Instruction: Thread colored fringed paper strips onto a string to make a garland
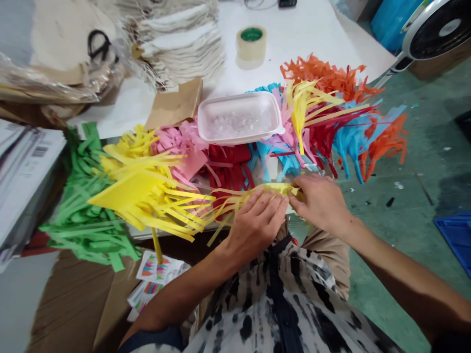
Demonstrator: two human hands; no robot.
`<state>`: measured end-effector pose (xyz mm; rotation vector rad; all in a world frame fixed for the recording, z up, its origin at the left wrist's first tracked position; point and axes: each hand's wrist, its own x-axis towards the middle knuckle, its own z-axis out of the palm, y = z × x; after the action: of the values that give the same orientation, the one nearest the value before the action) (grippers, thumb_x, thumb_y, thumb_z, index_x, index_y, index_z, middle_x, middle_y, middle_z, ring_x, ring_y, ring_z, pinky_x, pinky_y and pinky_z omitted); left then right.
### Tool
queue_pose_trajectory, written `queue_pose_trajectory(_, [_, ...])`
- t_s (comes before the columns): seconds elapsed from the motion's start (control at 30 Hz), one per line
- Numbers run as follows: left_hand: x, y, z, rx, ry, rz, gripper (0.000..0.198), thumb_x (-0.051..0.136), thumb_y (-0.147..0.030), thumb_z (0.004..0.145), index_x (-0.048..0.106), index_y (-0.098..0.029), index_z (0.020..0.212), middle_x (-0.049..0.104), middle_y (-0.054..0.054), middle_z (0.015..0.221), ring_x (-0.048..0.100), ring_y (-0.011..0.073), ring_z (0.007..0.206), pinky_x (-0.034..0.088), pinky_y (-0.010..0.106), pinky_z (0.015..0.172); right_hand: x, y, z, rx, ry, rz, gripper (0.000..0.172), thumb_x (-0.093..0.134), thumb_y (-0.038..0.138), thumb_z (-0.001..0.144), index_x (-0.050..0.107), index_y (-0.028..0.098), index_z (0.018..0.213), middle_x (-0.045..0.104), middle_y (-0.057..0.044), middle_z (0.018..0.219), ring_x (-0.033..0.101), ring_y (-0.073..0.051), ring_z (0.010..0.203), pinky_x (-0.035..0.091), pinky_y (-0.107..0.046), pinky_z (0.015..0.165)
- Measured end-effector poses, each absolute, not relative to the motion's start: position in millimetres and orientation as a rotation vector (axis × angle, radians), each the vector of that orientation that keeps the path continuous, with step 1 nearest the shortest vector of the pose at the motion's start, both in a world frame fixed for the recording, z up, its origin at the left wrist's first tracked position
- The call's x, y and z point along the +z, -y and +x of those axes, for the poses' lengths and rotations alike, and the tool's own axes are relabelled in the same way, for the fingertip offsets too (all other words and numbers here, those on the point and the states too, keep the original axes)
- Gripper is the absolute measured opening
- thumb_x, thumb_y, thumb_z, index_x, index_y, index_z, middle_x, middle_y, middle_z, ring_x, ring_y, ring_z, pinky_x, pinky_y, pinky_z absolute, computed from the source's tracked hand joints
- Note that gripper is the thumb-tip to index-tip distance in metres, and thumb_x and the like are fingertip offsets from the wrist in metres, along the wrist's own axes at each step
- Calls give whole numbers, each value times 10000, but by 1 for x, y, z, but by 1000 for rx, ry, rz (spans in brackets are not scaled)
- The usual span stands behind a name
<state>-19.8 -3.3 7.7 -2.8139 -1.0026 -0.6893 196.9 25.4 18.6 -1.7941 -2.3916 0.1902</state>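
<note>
A yellow paper tassel [280, 187] with fringed strips lies across the front edge of the table. My left hand [255, 218] rests flat on it, fingers extended over the paper and strips trailing out to the left. At its right end, my right hand [321, 201] pinches the paper between thumb and fingers. Just left are fringed yellow paper sheets [136, 191], with green tassels [88, 215] beyond them. Behind my hands are pink tassels [186, 147], dark red tassels [228, 164] and blue tassels [285, 164].
A white plastic tray [239, 139] holds small clear pieces. Orange tassels [326, 78] lie to the right. Further back are a tape roll [251, 44], stacked off-white cloth [180, 44] and brown paper [176, 102]. A fan [437, 34] stands at right, a cardboard box [81, 299] at lower left.
</note>
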Motion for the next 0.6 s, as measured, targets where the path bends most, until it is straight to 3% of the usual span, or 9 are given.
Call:
queue_pose_trajectory(0.13, [-5, 10, -15, -632, 1096, -2848, 522, 583, -454, 1041, 614, -109, 1433, 687, 146, 1433, 642, 298, 1345, 506, 464, 1182, 22, -29, 202, 241, 2384, -1807, 148, 634, 336, 919, 689, 200, 935, 728, -90, 843, 676, -288, 864, 375, -372, 709])
queue_pose_trajectory(0.27, [-4, 12, -17, -561, 1120, -2888, 534, 590, -454, 1035, 589, -149, 1474, 666, 150, 1458, 625, 313, 1364, 475, 530, 1205, 40, -40, 245, 346, 2207, -1886, 228, 691, 306, 904, 727, 218, 1111, 781, -64, 937, 697, -256, 840, 409, -345, 697])
queue_pose_trajectory(0.33, [-2, 13, -16, -542, 1134, -2897, 517, 606, -436, 1030, 594, -164, 1470, 665, 153, 1456, 623, 321, 1365, 433, 574, 1231, 56, -39, 269, 133, 2097, -2002, 243, 681, 295, 922, 755, 206, 1135, 790, -106, 1021, 705, -277, 873, 418, -370, 704])
queue_pose_trajectory(0.43, [1, 15, -14, -540, 1197, -2916, 500, 629, -432, 1021, 598, -203, 1465, 658, 155, 1466, 619, 335, 1370, 372, 659, 1244, 74, -20, 275, -387, 1927, -1965, 302, 595, 244, 960, 751, 170, 1208, 767, -176, 1153, 691, -353, 1062, 459, -461, 824])
queue_pose_trajectory(0.6, [2, 14, -13, -576, 1194, -2921, 459, 636, -429, 1025, 625, -218, 1432, 681, 141, 1441, 648, 314, 1341, 229, 701, 1305, 47, 28, 220, 14, 2424, -1325, 351, 531, 200, 992, 707, 178, 1296, 742, -98, 1318, 685, -294, 1199, 493, -481, 1046])
